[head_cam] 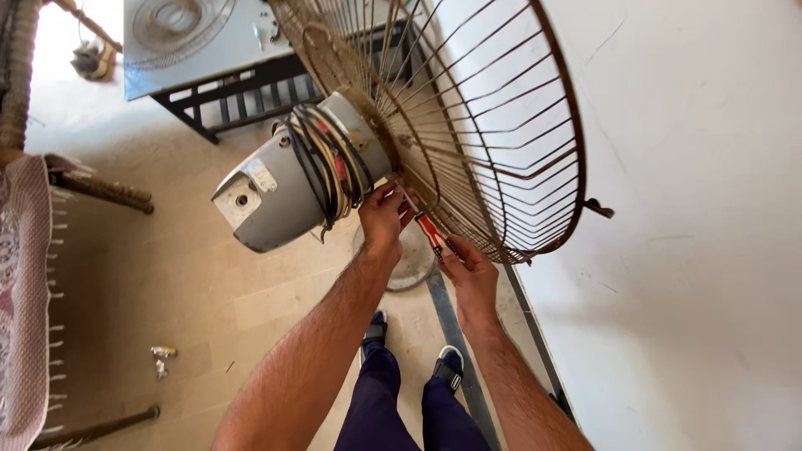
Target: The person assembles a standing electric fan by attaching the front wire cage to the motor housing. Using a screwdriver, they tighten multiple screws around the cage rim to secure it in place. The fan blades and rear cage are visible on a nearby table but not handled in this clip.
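A grey fan motor housing (276, 196) with a black cord coiled around it (326, 163) stands before me, joined to a rusty wire guard (493, 142). My left hand (383, 219) touches the spot where the motor meets the guard, fingers pinched around the tip of a screwdriver. My right hand (469, 269) grips the red handle of that screwdriver (429, 231), whose shaft points up toward the motor's base. The fan's round base (413, 263) shows on the floor below my hands.
A white wall (693, 250) fills the right side. A metal table (217, 58) with another round guard on it stands at the back. A woven cot with wooden legs (33, 276) lies at the left. Small scraps (161, 359) rest on the tiled floor.
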